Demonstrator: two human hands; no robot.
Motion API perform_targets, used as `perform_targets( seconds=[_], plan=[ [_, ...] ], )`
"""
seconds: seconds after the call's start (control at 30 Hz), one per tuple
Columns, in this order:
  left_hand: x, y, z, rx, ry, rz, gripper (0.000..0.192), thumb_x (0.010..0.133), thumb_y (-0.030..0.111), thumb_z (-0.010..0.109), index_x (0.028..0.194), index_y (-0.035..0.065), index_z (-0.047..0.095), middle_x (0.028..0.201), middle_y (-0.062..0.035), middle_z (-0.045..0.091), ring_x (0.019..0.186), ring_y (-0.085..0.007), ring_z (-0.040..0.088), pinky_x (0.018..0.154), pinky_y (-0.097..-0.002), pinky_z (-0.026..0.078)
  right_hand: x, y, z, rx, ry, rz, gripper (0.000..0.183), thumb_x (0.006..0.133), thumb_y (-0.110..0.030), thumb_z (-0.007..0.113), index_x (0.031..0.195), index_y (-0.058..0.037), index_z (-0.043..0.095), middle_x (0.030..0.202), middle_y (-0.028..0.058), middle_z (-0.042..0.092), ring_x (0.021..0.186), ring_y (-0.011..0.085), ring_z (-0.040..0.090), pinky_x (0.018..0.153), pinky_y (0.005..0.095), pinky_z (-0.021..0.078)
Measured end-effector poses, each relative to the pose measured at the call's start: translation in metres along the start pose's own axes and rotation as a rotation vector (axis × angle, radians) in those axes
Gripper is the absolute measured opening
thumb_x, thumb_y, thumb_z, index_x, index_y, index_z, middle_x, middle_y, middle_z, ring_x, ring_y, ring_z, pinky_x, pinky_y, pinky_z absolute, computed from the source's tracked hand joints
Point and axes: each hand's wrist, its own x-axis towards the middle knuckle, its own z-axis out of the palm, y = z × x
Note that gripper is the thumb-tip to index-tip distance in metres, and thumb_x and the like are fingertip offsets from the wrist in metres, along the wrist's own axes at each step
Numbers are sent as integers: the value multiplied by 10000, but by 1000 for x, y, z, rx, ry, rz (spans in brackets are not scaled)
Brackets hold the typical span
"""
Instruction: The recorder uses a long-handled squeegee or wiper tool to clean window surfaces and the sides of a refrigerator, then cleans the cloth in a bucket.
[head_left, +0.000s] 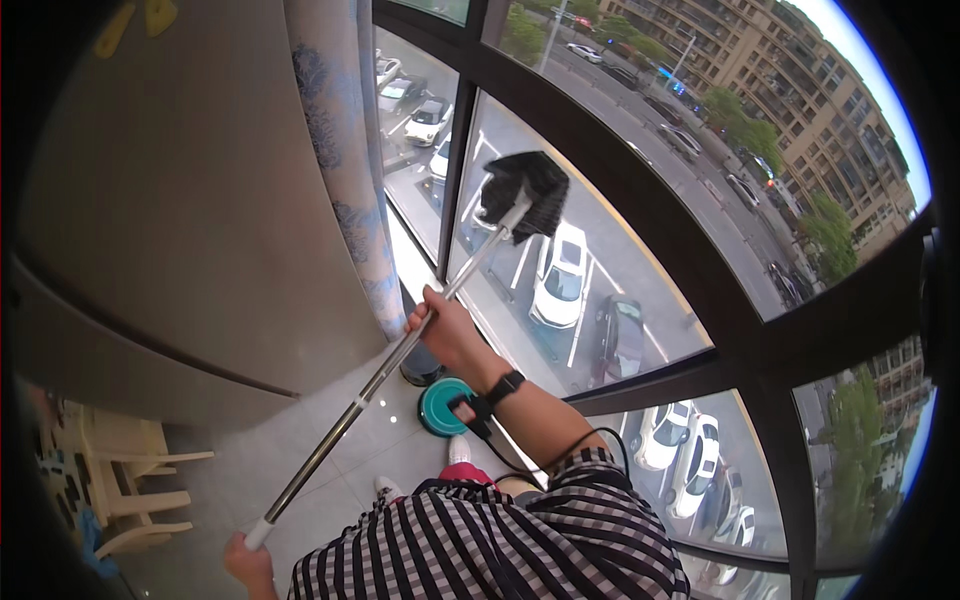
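My right hand (442, 326) grips the upper part of a telescopic metal pole (386, 371). My left hand (249, 561) is closed around the white end of the pole at the lower left. From there the pole slants up to the right. A flat mop head with a dark cloth (544, 191) caps its far end, held up in front of a window pane (645, 300). Whether the cloth touches the glass I cannot tell. A black watch (504, 386) is on my right wrist, and a small device on a black cable (469, 416) hangs just below it.
Dark window frames (600, 142) curve around the right side, with parked cars outside below. A patterned curtain (349, 172) hangs beside a large grey metallic panel (187, 187). On the tiled floor (337, 450) stands a round teal object (439, 409). Pale wooden stools (135, 487) are at the lower left.
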Motion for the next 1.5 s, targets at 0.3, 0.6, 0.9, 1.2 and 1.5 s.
perform_targets(
  seconds=[0.3,0.6,0.9,1.2,1.5],
  plan=[
    [88,-25,-20,-96,49,293,139,662,55,613,632,36,478,655,-154,497,652,-370,487,573,-461,369,-163,20,-22,219,118,-162,278,943,-266,384,736,-82,393,631,37,379,628,197,406,732,395,387],
    [123,-3,-20,-149,84,421,213,666,71,613,605,42,411,631,-156,459,631,-363,463,556,-454,347,-177,23,-28,205,282,-284,255,942,-230,389,727,-94,390,608,24,380,595,183,402,702,391,387],
    [96,-22,-27,-43,78,236,181,678,75,627,618,37,461,621,-152,493,632,-365,491,561,-453,374,-106,17,-9,164,97,-93,272,939,-245,402,725,-78,393,624,34,377,603,193,400,705,388,395],
    [26,88,-36,12,204,51,172,608,59,637,610,78,467,580,-104,491,543,-321,495,483,-428,370,106,-36,32,-140,32,-224,284,913,-201,470,682,-41,426,495,68,407,442,211,426,464,368,408],
    [35,92,-25,-2,194,37,147,582,29,622,650,67,498,600,-112,517,556,-322,514,493,-428,394,107,-44,46,-81,-108,-139,174,908,-148,443,784,-27,442,622,68,453,544,188,481,544,361,445]
  ],
)
